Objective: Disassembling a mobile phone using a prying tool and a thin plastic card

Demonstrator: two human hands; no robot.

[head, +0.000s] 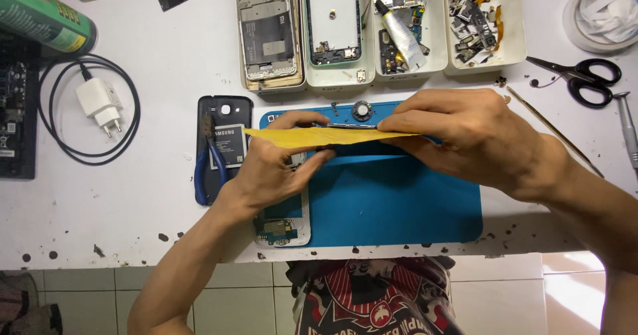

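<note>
You're mid-separation: left hand (276,169) and right hand (465,132) both pinch the yellow sheet (312,136); probably just ease it apart slowly.

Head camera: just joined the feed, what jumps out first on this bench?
At centre, the left hand and right hand hold a thin yellow sheet edge-on above the blue mat. Behind them, white trays hold stripped phone frames and small parts. Black scissors lie far right; a white charger with its coiled cable lies left.
</note>
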